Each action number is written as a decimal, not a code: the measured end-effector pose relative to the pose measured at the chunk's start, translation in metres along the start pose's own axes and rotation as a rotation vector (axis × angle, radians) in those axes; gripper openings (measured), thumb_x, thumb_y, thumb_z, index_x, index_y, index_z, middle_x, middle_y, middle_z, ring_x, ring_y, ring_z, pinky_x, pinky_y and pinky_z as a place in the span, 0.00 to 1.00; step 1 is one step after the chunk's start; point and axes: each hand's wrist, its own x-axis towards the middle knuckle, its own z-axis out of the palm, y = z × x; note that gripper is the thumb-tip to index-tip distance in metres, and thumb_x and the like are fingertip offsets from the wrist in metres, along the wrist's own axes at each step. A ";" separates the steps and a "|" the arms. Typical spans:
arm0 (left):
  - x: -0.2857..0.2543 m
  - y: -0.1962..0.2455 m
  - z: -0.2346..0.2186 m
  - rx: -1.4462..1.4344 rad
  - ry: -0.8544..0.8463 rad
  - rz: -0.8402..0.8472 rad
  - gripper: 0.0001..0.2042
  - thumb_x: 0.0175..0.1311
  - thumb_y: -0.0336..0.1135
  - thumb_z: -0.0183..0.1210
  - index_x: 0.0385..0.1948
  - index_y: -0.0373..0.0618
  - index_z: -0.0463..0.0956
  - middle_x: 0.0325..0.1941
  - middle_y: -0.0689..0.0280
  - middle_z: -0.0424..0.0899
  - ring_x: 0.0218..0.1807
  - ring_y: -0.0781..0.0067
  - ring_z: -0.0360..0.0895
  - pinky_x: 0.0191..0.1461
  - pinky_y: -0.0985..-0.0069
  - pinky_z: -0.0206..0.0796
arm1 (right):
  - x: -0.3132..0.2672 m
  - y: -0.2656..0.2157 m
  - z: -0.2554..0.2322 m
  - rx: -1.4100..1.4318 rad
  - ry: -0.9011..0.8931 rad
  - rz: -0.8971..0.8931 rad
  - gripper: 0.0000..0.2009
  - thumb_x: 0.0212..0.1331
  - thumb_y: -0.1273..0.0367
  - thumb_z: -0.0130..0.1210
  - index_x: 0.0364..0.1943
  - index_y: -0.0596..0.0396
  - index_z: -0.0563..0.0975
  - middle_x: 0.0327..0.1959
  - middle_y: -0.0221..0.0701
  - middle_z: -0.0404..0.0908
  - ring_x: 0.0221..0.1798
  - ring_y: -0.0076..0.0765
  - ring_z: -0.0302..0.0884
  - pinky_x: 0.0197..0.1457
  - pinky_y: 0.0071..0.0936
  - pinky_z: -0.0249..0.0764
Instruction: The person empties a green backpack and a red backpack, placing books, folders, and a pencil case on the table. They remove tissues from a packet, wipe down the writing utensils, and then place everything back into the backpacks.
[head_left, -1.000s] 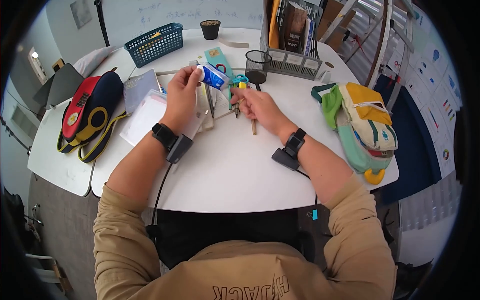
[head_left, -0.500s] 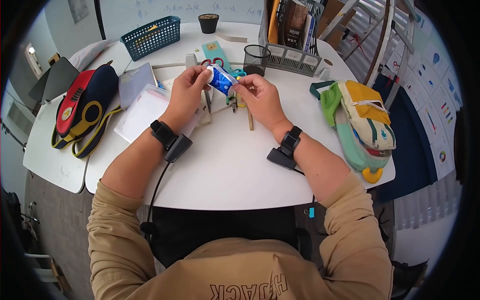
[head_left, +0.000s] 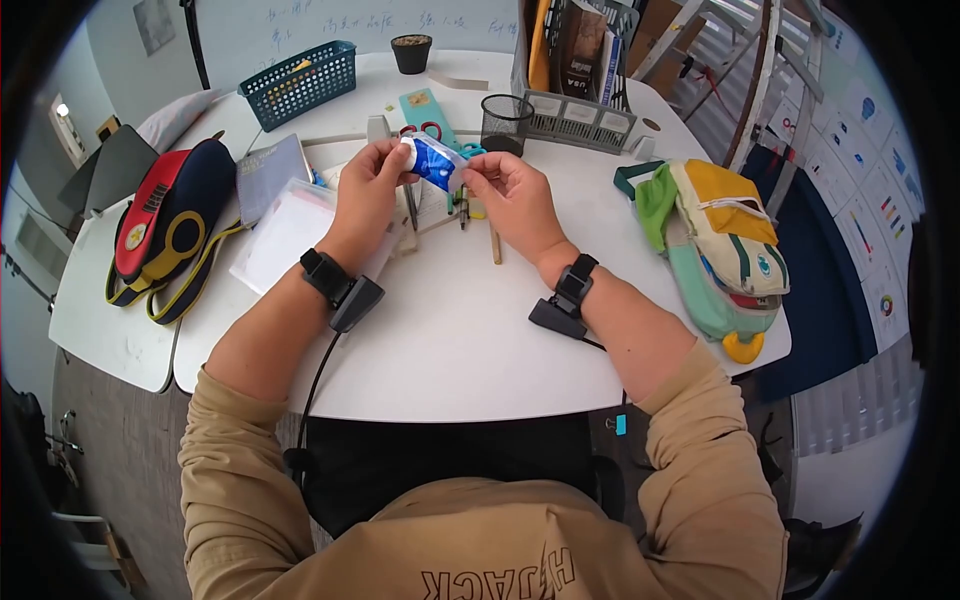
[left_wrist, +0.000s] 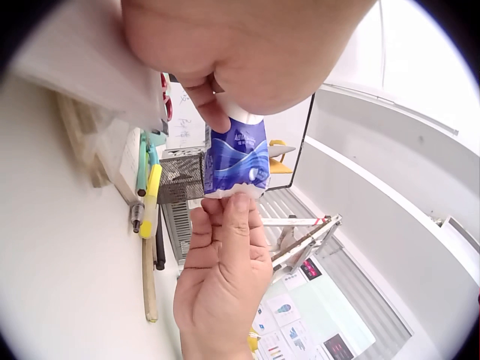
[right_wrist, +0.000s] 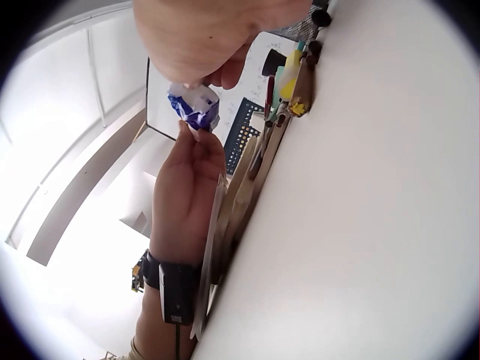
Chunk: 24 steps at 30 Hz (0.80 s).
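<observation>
A small blue-and-white tissue pack [head_left: 435, 163] is held up over the desk between both hands. My left hand [head_left: 368, 195] pinches its white left end between thumb and fingers. The thumb and fingertips of my right hand [head_left: 518, 205] grip the opposite end, as the left wrist view shows plainly. Wave patterns cover the face of the pack in that view, and its wrapper looks crumpled in the right wrist view. Beneath the hands lie a yellow highlighter [left_wrist: 151, 201], a green pen [left_wrist: 142, 161] and a light wooden stick [head_left: 496, 246].
Behind the pack stand a black mesh pen cup [head_left: 507, 122] and red-handled scissors [head_left: 421, 130]. A teal basket [head_left: 300, 90] and a plant pot [head_left: 411, 55] are farther back. Left sits a red-and-navy bag [head_left: 175, 215]; right lies a colourful backpack [head_left: 725, 255].
My right hand has come up from the pens to grip the pack's right end. The pack has come slightly lower in view, with my left hand still holding it.
</observation>
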 end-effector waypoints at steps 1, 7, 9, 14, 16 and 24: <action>0.000 0.000 0.001 -0.006 0.002 0.002 0.15 0.89 0.41 0.61 0.59 0.37 0.84 0.52 0.69 0.89 0.51 0.82 0.85 0.59 0.81 0.80 | 0.000 0.000 -0.002 -0.022 -0.012 0.020 0.08 0.78 0.70 0.69 0.51 0.62 0.87 0.42 0.32 0.93 0.41 0.21 0.90 0.47 0.22 0.85; 0.001 -0.003 0.000 -0.030 -0.020 0.020 0.14 0.89 0.41 0.61 0.58 0.38 0.84 0.52 0.70 0.89 0.51 0.83 0.85 0.59 0.80 0.80 | -0.002 -0.007 -0.002 -0.043 -0.027 0.084 0.08 0.80 0.70 0.67 0.49 0.61 0.85 0.41 0.31 0.92 0.40 0.21 0.89 0.46 0.23 0.84; 0.002 -0.004 -0.002 0.018 -0.027 0.005 0.14 0.89 0.41 0.60 0.58 0.39 0.84 0.52 0.71 0.89 0.51 0.84 0.84 0.58 0.79 0.79 | -0.002 -0.008 -0.002 -0.069 -0.022 0.055 0.08 0.80 0.70 0.66 0.48 0.62 0.84 0.40 0.31 0.91 0.39 0.21 0.88 0.45 0.23 0.83; 0.002 -0.003 -0.003 0.023 -0.042 0.018 0.14 0.90 0.42 0.60 0.58 0.40 0.85 0.52 0.72 0.89 0.51 0.85 0.83 0.58 0.79 0.78 | -0.001 -0.005 -0.002 -0.082 -0.001 -0.048 0.07 0.80 0.70 0.65 0.47 0.62 0.83 0.39 0.31 0.89 0.37 0.22 0.87 0.44 0.24 0.83; 0.003 -0.002 -0.003 0.022 -0.036 0.028 0.14 0.90 0.42 0.60 0.57 0.40 0.85 0.51 0.73 0.89 0.51 0.85 0.83 0.59 0.79 0.77 | -0.001 -0.007 -0.002 -0.090 -0.009 -0.051 0.06 0.80 0.71 0.64 0.47 0.62 0.83 0.40 0.32 0.89 0.37 0.22 0.86 0.44 0.24 0.83; 0.002 0.001 -0.002 0.017 -0.044 -0.008 0.14 0.90 0.42 0.59 0.58 0.40 0.85 0.51 0.73 0.89 0.51 0.85 0.81 0.61 0.79 0.75 | 0.000 -0.009 -0.002 -0.122 0.010 -0.077 0.05 0.80 0.72 0.63 0.47 0.61 0.81 0.41 0.32 0.87 0.40 0.24 0.86 0.46 0.26 0.83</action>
